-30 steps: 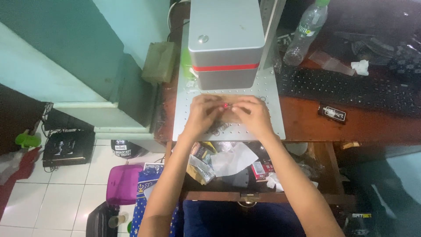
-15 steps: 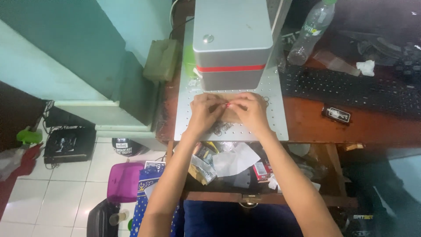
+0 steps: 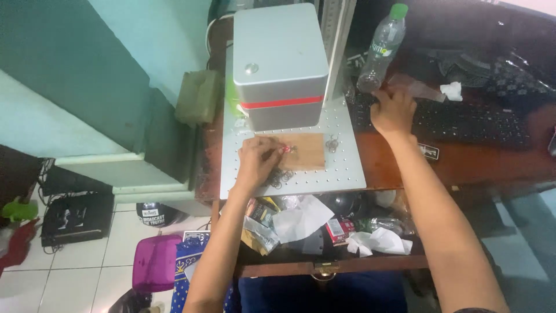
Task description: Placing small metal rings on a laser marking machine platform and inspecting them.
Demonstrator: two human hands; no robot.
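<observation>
My left hand (image 3: pixel 258 159) rests on a perforated metal plate (image 3: pixel 347 168), fingers pinched on a small metal ring at the left edge of a flat wooden board (image 3: pixel 304 152). A red light spot shows on the board by my fingertips. Above the board hangs a grey box-shaped machine head (image 3: pixel 278 64) with a red stripe. A few metal rings (image 3: pixel 281 177) lie on the plate by my left hand, and another ring (image 3: pixel 332 143) lies right of the board. My right hand (image 3: pixel 394 110) lies on the left end of a black keyboard (image 3: pixel 469 122), fingers spread.
A clear plastic bottle (image 3: pixel 379 49) with a green cap stands behind the keyboard. A crumpled white tissue (image 3: pixel 452 90) lies near it. An open drawer (image 3: pixel 324 232) below the desk holds paper and packets. A purple box (image 3: pixel 153 261) and a black case (image 3: pixel 72 217) sit on the tiled floor.
My right hand left the board and moved right onto the keyboard. My left hand stayed at the board. The view shifted slightly.
</observation>
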